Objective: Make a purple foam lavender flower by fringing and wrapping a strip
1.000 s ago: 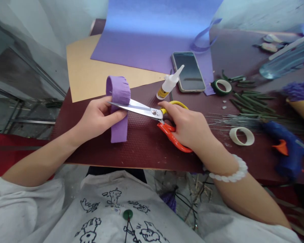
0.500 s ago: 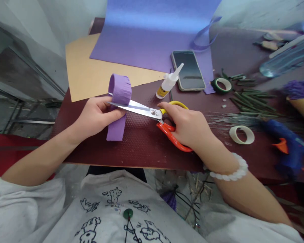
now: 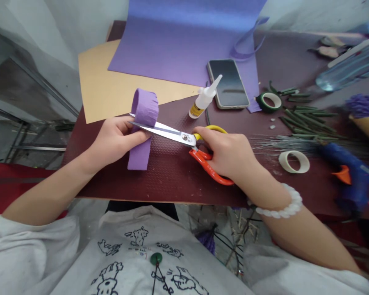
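Note:
A purple paper strip curls up in a loop, its upper right edge cut into short slits. My left hand pinches it between thumb and fingers, and its flat tail hangs below the thumb. My right hand grips scissors with one yellow and one red-orange handle. Their blades point left and lie across the strip close to my left thumb and fingertips, slightly apart. Whether the blades touch the paper's edge there is hard to make out.
Behind my hands stand a glue bottle and a phone beside large purple and tan sheets. To the right lie green tape, green stems, thin wires, a white tape roll and a blue glue gun.
Almost nothing differs. The strip and scissors have shifted very slightly left, and the scissors' handles sit a touch wider apart.

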`<state>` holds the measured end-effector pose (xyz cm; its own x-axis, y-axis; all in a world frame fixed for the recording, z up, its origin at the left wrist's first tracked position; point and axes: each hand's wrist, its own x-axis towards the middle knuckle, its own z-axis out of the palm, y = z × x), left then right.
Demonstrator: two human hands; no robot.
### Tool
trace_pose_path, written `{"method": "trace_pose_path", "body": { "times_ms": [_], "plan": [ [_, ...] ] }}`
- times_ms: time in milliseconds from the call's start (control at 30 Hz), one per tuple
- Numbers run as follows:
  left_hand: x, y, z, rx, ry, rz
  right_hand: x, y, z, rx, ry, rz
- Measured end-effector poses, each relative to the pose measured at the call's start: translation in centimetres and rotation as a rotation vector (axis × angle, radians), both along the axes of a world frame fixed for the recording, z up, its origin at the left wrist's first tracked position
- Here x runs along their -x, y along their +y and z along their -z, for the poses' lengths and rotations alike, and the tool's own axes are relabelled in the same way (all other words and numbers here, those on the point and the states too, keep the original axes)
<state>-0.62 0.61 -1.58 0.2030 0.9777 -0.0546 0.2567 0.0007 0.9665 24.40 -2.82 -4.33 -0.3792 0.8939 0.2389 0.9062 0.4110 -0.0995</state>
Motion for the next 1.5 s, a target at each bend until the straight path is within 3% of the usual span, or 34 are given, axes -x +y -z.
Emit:
{"method": "trace_pose_path", "body": {
  "times_ms": [167,367,633,900,1500],
  "plan": [
    [0.09,0.13,0.11,0.002,-0.006,0.006,-0.03,-0.04,0.08,-0.020,-0.024,0.002],
    [0.06,0.12,-0.14,0.041,-0.152,0.161,-0.14,0.36,0.22,-0.066,-0.023,-0.052],
    [0.12,0.10,-0.07,-0.066,-0.187,0.252,-0.41,0.35,0.22,-0.004,0.002,-0.058],
    [-0.20,-0.21,0.42,-0.086,-0.144,0.178,-0.16,0.17,0.29,-0.033,0.022,-0.050],
    [-0.50,-0.43,-0.11,0.011,-0.069,0.128,0.45,-0.21,-0.09,-0.004,-0.028,0.014]
  ]
}}
